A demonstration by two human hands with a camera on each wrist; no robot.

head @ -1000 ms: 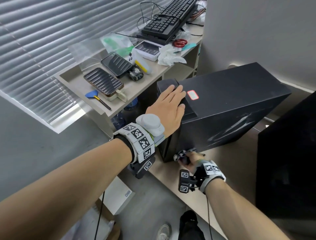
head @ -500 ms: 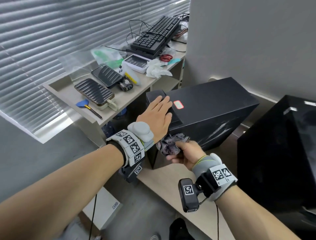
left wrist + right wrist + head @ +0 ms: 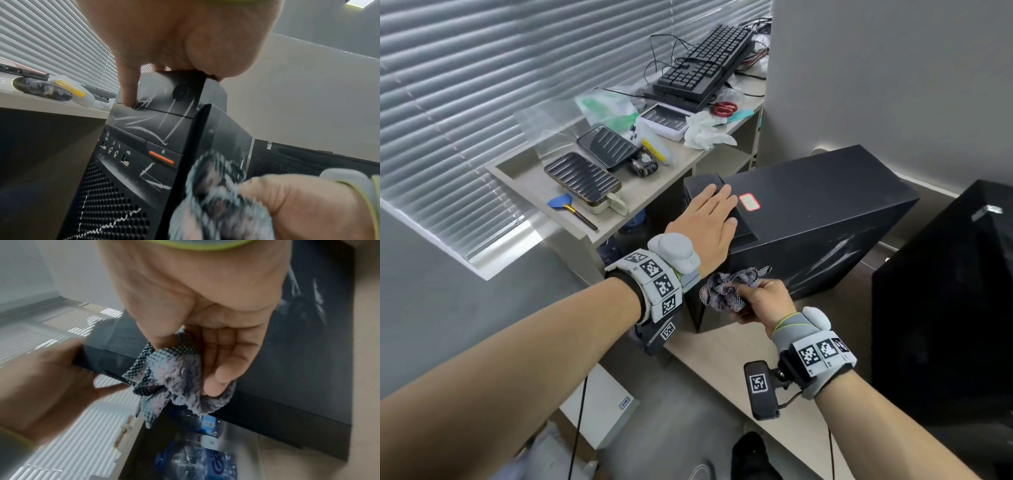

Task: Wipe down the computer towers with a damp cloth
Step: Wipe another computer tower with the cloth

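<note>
Left hand (image 3: 705, 229) lies flat, fingers straight, on the front top edge of the tower (image 3: 808, 219), thumb draped down its scratched face. Right hand (image 3: 763, 301) just below it bunches the cloth (image 3: 722, 291) in curled fingers, at the tower's front corner. A second tower (image 3: 945, 308) stands right of the right hand on the desk (image 3: 722, 356).

Wooden bench (image 3: 726, 363) bearing two black towers (image 3: 825, 219), shelf (image 3: 640, 192) with keyboard (image 3: 705, 65)
</note>
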